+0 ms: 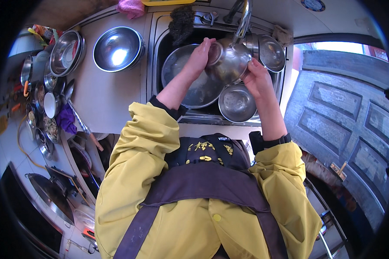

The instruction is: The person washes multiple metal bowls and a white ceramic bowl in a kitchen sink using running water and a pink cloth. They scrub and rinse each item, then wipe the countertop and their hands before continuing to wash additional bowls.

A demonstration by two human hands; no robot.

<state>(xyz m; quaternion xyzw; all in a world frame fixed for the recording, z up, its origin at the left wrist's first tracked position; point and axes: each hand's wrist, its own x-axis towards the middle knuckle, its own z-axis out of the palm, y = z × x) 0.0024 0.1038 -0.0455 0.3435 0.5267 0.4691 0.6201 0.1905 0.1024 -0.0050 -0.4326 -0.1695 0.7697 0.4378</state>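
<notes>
Both my hands hold a metal bowl (230,64) tilted over the sink (157,56), its outer side and base ring toward me, below the faucet (244,21). My left hand (199,57) is closed at the bowl's left side near the base. With its fingers on the lower right rim, my right hand (258,77) grips the other side. Under the bowl, a large metal basin (177,82) sits in the sink. A smaller metal bowl (237,103) lies at the sink's near right, and another metal bowl (271,54) stands at its right side.
Stacked metal bowls (118,49) stand on the counter left of the sink. A dark scouring pad (181,26) lies at the sink's back edge. Farther left are metal basins (65,54), a purple cloth (68,120) and a long-handled utensil (83,125). A panelled door (333,108) is at right.
</notes>
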